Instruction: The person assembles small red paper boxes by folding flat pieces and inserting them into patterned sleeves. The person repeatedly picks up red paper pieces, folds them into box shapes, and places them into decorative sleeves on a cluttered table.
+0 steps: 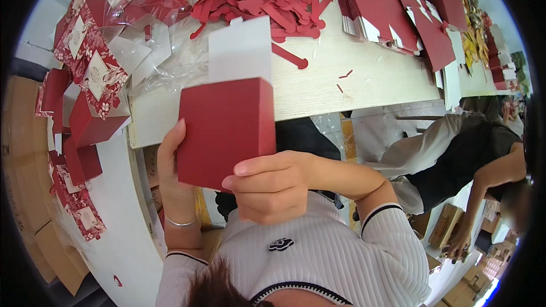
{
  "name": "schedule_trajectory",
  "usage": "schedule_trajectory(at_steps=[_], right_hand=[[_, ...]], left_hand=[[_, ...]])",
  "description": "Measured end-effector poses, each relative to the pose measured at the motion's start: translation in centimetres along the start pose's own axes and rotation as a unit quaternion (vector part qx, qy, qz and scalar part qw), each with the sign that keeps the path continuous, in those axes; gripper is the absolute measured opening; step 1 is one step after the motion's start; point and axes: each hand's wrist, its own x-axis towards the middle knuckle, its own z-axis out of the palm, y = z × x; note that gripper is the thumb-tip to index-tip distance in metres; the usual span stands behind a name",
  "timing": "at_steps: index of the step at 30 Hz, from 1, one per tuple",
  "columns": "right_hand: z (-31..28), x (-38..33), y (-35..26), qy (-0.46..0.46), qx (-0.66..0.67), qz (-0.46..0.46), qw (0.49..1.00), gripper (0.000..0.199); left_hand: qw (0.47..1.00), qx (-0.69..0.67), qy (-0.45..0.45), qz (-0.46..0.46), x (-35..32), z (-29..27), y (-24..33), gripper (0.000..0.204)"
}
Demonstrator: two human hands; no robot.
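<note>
A red square cardboard box (222,131) is held up in front of me, with its white-lined flap (242,51) standing open at the far end. My left hand (173,150) grips the box's left side, thumb along the edge and the other fingers hidden behind it. At the lower right corner, my right hand (270,185) is closed, its fingers curled and the fingertips against the box. Beyond the box lies a heap of flat red card strips (261,0) on the table, and one loose strip (290,55) lies nearer.
Flat red box blanks (381,17) are stacked at the far right of the white table (375,88). Patterned red boxes (94,68) and clear plastic wrap (170,68) crowd the left. Another person (455,165) is at the right. Brown cartons (28,165) stand at far left.
</note>
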Motion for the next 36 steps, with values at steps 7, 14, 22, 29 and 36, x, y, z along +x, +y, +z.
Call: schedule_trajectory(at_steps=[7,14,22,29,36], right_hand=[[-4.2,-0.5,2.4,0.152,-0.014,0.404,0.902,0.053],[-5.3,2.5,4.9,0.210,0.194,0.537,0.794,0.012],[-3.7,0.9,9.6,-0.110,-0.148,0.054,0.981,0.024],[-2.9,-1.1,6.6,-0.288,-0.174,0.199,0.920,0.043],[-3.3,1.2,4.5,-0.335,-0.166,0.258,0.891,0.032]], left_hand=[[0.941,0.252,-0.056,0.220,-0.1,-1.7,-1.2,0.112],[0.814,0.379,-0.112,0.425,2.5,-0.9,-0.3,0.100],[0.989,-0.100,-0.076,-0.083,4.8,-1.2,3.6,0.052],[0.999,0.014,-0.025,-0.033,4.0,-1.3,-0.9,0.032],[0.988,0.118,0.055,0.085,1.4,0.3,-2.9,0.029]])
